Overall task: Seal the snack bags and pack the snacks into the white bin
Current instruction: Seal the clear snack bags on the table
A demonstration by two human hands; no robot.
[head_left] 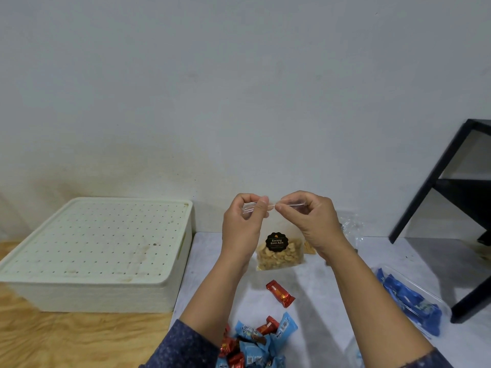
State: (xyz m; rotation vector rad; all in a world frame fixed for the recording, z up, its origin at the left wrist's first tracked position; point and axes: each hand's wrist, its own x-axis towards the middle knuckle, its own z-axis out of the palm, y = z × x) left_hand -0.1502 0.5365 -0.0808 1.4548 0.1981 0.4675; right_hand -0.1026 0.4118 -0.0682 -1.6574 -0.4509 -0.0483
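Note:
A clear zip bag of pale nuts (279, 254) with a round black label hangs upright above the grey mat. My left hand (243, 224) pinches the left part of its top strip, and my right hand (312, 221) pinches the right part, thumbs nearly touching in the middle. The white bin (98, 251) stands at the left with its perforated lid on. A red-wrapped snack (280, 293) lies on the mat below the bag. A heap of blue and red wrapped snacks (255, 343) sits at the near edge.
A clear tray of blue-wrapped snacks (410, 301) lies at the right. Crumpled clear plastic (350, 227) sits behind my right hand. A black shelf frame (451, 197) stands at the far right. The bin rests on a wooden floor (79, 338), beside the grey mat (212, 261).

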